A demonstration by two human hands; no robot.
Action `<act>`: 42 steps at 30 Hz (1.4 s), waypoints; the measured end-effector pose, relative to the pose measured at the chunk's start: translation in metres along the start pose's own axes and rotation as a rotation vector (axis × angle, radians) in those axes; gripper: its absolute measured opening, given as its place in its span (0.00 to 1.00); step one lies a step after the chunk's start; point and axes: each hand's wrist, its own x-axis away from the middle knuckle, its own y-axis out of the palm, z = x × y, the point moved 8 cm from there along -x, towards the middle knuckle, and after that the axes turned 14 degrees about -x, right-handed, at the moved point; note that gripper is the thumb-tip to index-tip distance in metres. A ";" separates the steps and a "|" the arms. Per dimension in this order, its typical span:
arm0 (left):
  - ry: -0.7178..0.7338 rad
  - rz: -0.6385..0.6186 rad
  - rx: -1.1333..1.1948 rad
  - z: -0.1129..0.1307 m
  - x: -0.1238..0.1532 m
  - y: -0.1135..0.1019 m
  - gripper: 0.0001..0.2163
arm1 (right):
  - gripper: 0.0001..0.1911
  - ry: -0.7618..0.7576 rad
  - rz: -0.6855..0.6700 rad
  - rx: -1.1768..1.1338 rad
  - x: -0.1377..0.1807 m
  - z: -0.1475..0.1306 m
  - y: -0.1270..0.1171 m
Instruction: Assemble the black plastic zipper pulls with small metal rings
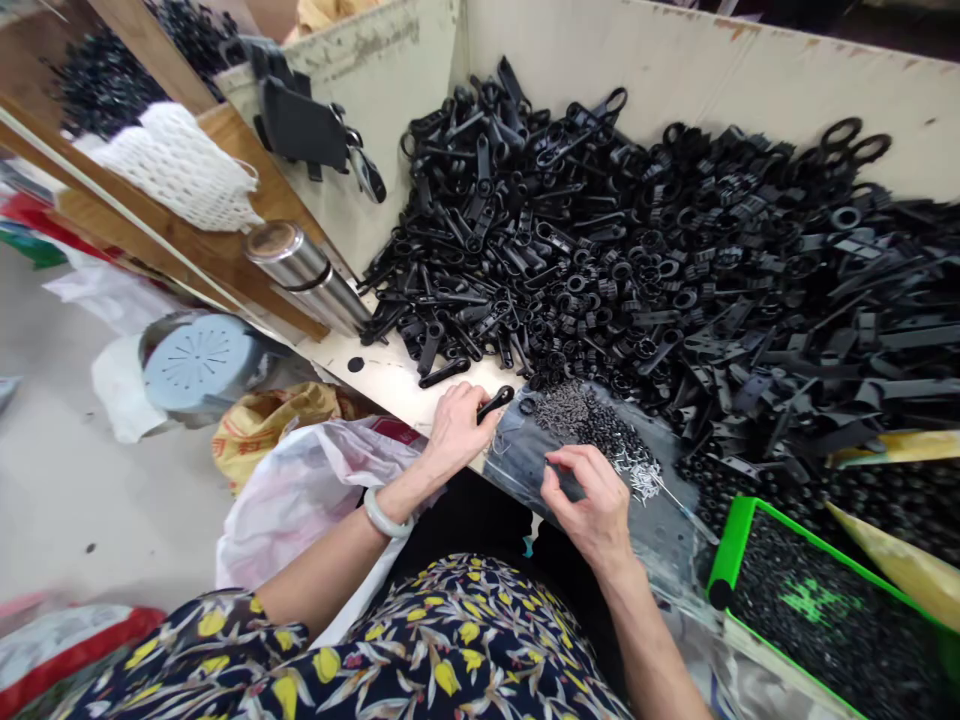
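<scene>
In the head view, the left hand point(456, 432) rests at the near edge of the pale bench point(405, 392), its thumb and fingers gripping a slim black plastic handle point(496, 403) whose ringed end points away to the right. The right hand point(598, 505) is raised over a grey plastic-covered mat point(517, 462), thumb and forefinger brought close together; whether they pinch a tiny part, I cannot tell. On the mat, just beyond the right hand, lie a heap of small grey pieces point(561, 408), a heap of small black pieces point(611, 430) and a cluster of silver pins point(643, 482), with a thin rod-like tool point(686, 512) running from the pins toward a green-rimmed tray point(742, 530) of black bits at the right. Behind them, a large pile of black plastic parts point(510, 225) fills the back of the bench against its cream wall panels point(675, 60). One loose black part point(444, 373) lies near the left hand, and a black disc point(356, 365) sits farther left, below a steel flask point(330, 300).
</scene>
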 end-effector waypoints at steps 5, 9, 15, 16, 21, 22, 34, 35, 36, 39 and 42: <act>-0.140 -0.499 0.741 0.018 0.034 0.018 0.13 | 0.09 -0.013 -0.024 -0.092 -0.009 -0.014 0.004; -0.331 -0.727 1.144 0.041 0.072 0.028 0.19 | 0.09 -0.017 -0.044 -0.100 -0.015 -0.019 0.006; -0.470 -0.725 1.318 0.054 0.091 0.038 0.16 | 0.07 -0.011 -0.111 -0.040 -0.007 -0.011 0.015; -0.477 -0.721 1.312 0.055 0.092 0.039 0.15 | 0.06 -0.012 -0.115 -0.027 -0.005 -0.009 0.016; -0.485 -0.716 1.276 0.058 0.097 0.043 0.13 | 0.08 -0.041 -0.138 0.037 0.002 -0.006 0.020; -0.478 -0.714 1.271 0.059 0.098 0.044 0.13 | 0.08 -0.047 -0.146 0.050 0.003 -0.006 0.020; -0.285 -0.641 1.058 0.059 0.112 0.054 0.14 | 0.09 -0.090 -0.229 0.190 0.020 -0.014 0.016; -0.281 -0.636 1.020 0.058 0.113 0.053 0.15 | 0.09 -0.090 -0.229 0.194 0.021 -0.014 0.016; -0.286 -0.637 0.987 0.058 0.114 0.054 0.16 | 0.09 -0.087 -0.229 0.197 0.022 -0.014 0.015; -0.317 -0.653 0.919 0.054 0.116 0.057 0.15 | 0.08 -0.076 -0.234 0.192 0.026 -0.013 0.016; -0.313 -0.674 0.890 0.053 0.119 0.061 0.12 | 0.08 -0.061 -0.240 0.174 0.028 -0.012 0.018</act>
